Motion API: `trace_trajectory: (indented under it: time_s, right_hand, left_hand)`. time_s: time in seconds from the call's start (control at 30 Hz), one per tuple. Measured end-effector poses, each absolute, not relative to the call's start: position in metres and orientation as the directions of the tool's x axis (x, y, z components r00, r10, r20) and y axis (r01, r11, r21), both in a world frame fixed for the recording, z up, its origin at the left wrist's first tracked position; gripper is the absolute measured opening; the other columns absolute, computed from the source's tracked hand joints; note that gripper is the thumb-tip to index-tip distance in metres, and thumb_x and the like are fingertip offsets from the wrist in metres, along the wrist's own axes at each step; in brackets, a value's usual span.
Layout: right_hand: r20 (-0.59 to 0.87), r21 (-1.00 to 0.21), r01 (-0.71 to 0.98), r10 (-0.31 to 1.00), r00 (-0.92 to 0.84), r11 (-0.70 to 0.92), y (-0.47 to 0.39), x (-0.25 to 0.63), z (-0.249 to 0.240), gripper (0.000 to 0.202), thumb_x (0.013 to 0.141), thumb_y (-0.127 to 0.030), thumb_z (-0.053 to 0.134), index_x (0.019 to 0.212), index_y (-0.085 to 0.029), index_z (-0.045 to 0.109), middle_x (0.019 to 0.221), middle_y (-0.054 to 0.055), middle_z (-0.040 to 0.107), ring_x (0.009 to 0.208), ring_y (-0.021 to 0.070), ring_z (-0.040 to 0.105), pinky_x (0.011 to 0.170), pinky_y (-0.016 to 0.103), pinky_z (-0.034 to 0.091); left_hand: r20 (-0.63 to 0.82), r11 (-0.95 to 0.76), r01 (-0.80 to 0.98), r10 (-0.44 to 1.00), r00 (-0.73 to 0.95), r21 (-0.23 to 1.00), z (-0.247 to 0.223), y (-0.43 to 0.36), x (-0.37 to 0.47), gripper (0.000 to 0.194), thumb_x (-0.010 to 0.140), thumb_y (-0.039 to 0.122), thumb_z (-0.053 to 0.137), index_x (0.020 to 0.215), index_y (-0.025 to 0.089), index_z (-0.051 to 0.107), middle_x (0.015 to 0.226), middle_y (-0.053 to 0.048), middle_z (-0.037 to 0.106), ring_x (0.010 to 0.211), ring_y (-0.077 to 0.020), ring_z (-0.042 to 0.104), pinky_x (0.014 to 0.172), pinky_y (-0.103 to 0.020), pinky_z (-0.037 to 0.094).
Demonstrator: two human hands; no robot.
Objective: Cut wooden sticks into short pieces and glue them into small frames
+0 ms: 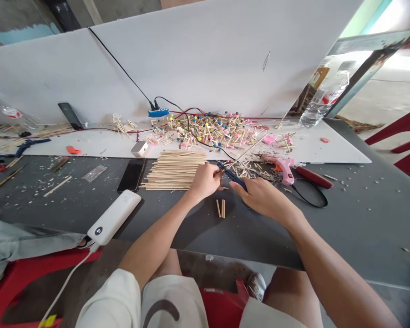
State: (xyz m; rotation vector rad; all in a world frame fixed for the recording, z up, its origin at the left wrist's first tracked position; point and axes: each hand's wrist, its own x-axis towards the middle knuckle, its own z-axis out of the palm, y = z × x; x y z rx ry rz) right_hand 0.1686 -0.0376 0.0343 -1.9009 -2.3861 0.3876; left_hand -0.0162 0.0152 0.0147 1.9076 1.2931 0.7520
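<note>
My left hand (206,180) pinches a thin wooden stick (247,150) that slants up to the right. My right hand (264,197) is closed round the dark blue handles of a pair of pliers (234,176), whose jaws meet the stick beside my left fingertips. Just below the hands, a few short cut sticks (221,208) lie on the dark tabletop. Left of my left hand is a wide pile of long wooden sticks (174,171). Small stick offcuts (249,169) are scattered beyond the pliers.
A pink glue gun (285,169) lies at right with its black cable. Behind is a heap of stick pieces with coloured balls (208,130). A phone (131,175) and a white power bank (115,217) are at left, a water bottle (327,98) at far right. Another person's sleeve (30,243) shows at left.
</note>
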Motion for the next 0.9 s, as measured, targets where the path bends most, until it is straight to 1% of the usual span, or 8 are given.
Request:
trace_trajectory:
  time_s: [0.13,0.3,0.53,0.77,0.9]
  right_hand:
    - [-0.14,-0.221,0.955,0.963,-0.232,0.198,-0.036,0.168,0.032,0.056,0.1,-0.058,0.027,0.094,-0.015,0.063,0.088,0.018,0.069,0.088,0.0304,0.066,0.069,0.032,0.036]
    - [-0.157,-0.212,0.956,0.958,-0.24,0.205,-0.034,0.169,0.029,0.049,0.098,-0.055,0.034,0.099,-0.015,0.062,0.093,0.018,0.069,0.09,0.031,0.065,0.07,0.032,0.037]
    - [-0.158,-0.218,0.954,0.957,-0.242,0.205,-0.033,0.168,0.024,0.045,0.098,-0.052,0.037,0.106,-0.014,0.061,0.096,0.018,0.069,0.092,0.0315,0.065,0.069,0.032,0.038]
    - [-0.203,-0.189,0.966,0.955,-0.214,0.176,-0.027,0.167,0.019,0.041,0.096,-0.05,0.041,0.104,-0.015,0.062,0.096,0.018,0.07,0.091,0.0311,0.066,0.072,0.033,0.04]
    - [-0.23,-0.185,0.968,0.95,-0.209,0.169,-0.024,0.167,0.019,0.041,0.095,-0.049,0.042,0.105,-0.015,0.062,0.097,0.018,0.071,0.091,0.0305,0.067,0.073,0.033,0.041]
  left_hand:
    - [0.03,-0.227,0.553,0.939,0.343,0.801,0.019,0.015,-0.016,0.026,0.088,0.015,0.05,0.065,0.014,0.06,0.06,-0.006,0.067,0.051,-0.0162,0.069,0.045,-0.018,0.042]
    - [-0.029,-0.174,0.545,0.939,0.344,0.82,0.022,0.015,-0.016,0.026,0.088,0.015,0.05,0.066,0.013,0.061,0.061,-0.007,0.068,0.051,-0.0183,0.069,0.046,-0.02,0.044]
    - [-0.054,-0.145,0.516,0.935,0.351,0.844,0.013,0.021,-0.018,0.022,0.089,0.018,0.053,0.07,0.013,0.064,0.062,-0.006,0.069,0.052,-0.0187,0.07,0.046,-0.019,0.045]
    - [-0.096,-0.117,0.539,0.931,0.351,0.834,0.004,0.027,-0.019,0.019,0.089,0.015,0.054,0.074,0.012,0.067,0.062,-0.005,0.069,0.054,-0.0163,0.071,0.048,-0.017,0.046]
    - [-0.148,-0.048,0.492,0.924,0.352,0.869,0.001,0.03,-0.021,0.02,0.089,0.017,0.055,0.072,0.012,0.064,0.063,-0.005,0.07,0.054,-0.0174,0.071,0.049,-0.019,0.047]
